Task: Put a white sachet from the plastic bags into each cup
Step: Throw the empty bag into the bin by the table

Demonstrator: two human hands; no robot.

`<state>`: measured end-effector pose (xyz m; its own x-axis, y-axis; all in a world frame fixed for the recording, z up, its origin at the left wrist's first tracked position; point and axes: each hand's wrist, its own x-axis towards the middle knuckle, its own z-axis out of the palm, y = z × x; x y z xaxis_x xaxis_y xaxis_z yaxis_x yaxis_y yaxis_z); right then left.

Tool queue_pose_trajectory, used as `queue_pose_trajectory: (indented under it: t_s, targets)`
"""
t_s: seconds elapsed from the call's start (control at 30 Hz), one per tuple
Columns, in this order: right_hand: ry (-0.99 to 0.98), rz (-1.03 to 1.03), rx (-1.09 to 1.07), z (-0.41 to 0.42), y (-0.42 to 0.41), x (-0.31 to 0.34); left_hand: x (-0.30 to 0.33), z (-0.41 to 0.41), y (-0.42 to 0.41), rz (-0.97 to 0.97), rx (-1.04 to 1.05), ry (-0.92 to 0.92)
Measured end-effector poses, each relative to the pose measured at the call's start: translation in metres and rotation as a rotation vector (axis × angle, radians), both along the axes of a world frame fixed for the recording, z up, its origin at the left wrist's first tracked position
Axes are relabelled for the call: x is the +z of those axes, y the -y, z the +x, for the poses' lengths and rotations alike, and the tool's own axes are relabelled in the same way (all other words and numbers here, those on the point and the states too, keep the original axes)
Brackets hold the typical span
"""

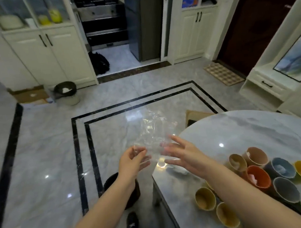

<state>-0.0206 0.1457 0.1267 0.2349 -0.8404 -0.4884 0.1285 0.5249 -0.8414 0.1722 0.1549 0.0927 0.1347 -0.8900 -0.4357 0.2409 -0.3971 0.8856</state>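
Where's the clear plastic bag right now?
Head view, centre: the plastic bag is held up between the left hand and right hand, over the floor beside the table.

Glossy grey marble floor (46,139) with black inlay; cream cabinets (51,55) behind.

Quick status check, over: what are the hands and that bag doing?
Left hand pinching clear plastic bag; right hand open beside it. Bag looks empty, held over floor. Cups grouped on table. Nothing blocking.

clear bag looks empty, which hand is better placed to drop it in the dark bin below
Left, probably. The left hand pinches the clear bag over the floor, right above the dark bin; the right hand is nearer the table.
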Motion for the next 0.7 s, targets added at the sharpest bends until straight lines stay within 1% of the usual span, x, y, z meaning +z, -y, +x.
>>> queue_pose_trajectory:
  t_s: [0.13, 0.23, 0.3, 0.5, 0.6, 0.7]
  targets:
    - [-0.177, -0.032, 0.059, 0.037, -0.003, -0.021, -0.01, 0.035, -0.014, 0.032, 0.052, 0.036]
    - [-0.35, -0.096, 0.174, 0.064, 0.001, -0.037, -0.025, 0.06, -0.024, 0.089, 0.083, 0.054]
    - [-0.417, -0.123, 0.234, 0.083, 0.006, -0.047, -0.037, 0.077, -0.028, 0.147, 0.097, 0.033]
    - [-0.506, -0.077, 0.267, 0.136, 0.028, -0.095, -0.073, 0.135, -0.03, 0.349, 0.16, -0.081]
    - [-0.518, -0.003, 0.237, 0.161, 0.032, -0.123, -0.097, 0.159, -0.029, 0.398, 0.143, -0.031]
    - [-0.504, 0.112, 0.157, 0.187, 0.036, -0.154, -0.123, 0.18, -0.022, 0.441, 0.155, 0.009]
